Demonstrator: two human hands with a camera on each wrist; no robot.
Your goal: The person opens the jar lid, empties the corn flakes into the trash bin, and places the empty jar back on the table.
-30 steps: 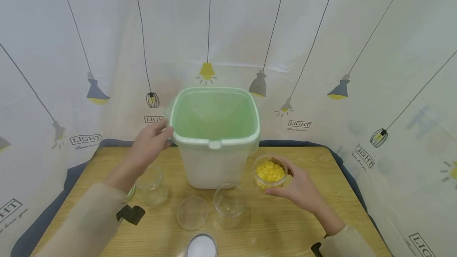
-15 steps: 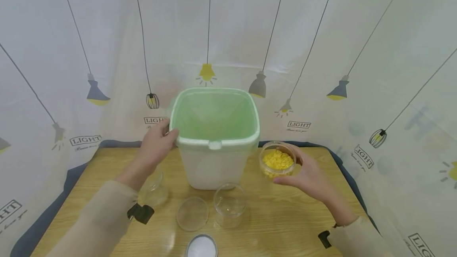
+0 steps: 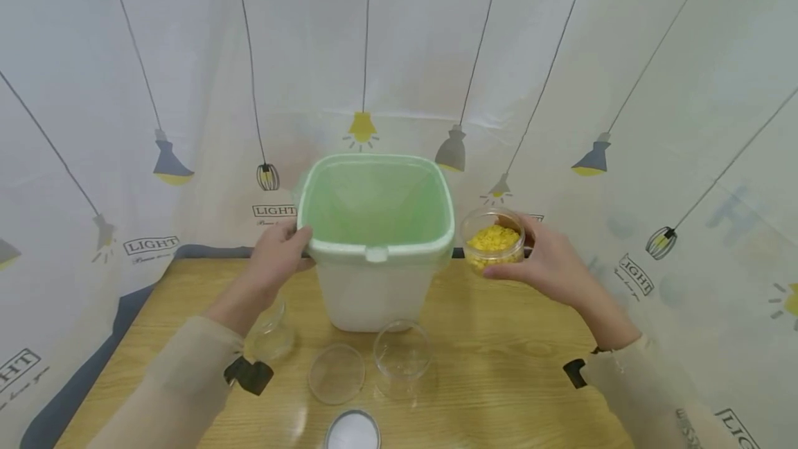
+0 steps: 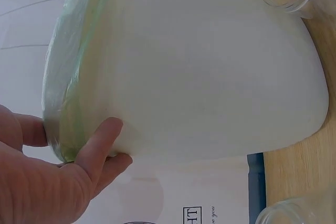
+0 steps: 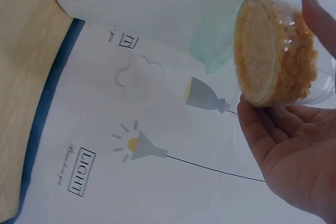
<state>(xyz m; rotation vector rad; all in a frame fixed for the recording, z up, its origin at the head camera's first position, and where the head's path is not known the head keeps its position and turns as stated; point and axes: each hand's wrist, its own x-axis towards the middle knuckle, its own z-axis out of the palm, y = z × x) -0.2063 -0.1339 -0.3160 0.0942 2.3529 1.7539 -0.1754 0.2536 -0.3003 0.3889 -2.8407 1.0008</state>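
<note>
A white trash bin [image 3: 374, 300] stands upright at the table's back, lined with a pale green plastic bag [image 3: 374, 203] folded over its rim. At the bin's left rim, my left hand [image 3: 274, 258] grips the edge, thumb on one side and fingers on the other. My right hand [image 3: 555, 262] holds a clear round jar [image 3: 476, 265], lidless and partly filled with yellow flakes [image 3: 494, 238]. The jar is raised off the table, just right of the bin's rim and nearly level. In the right wrist view, flakes [image 5: 296, 59] show through the jar's wall, with fingers below and thumb above.
In front of the bin stands an empty clear jar [image 3: 402, 359], with a clear disc lid [image 3: 337, 374] to its left. Nearer is a white lid with a metal rim [image 3: 352, 429]. Another glass jar [image 3: 272, 338] sits beside my left forearm. A lamp-print curtain [image 3: 399, 54] hangs behind.
My right hand has lifted the jar of yellow flakes up and slightly right, towards the height of the bin's rim. My left hand has shifted slightly right and taken a firmer hold of the rim.
</note>
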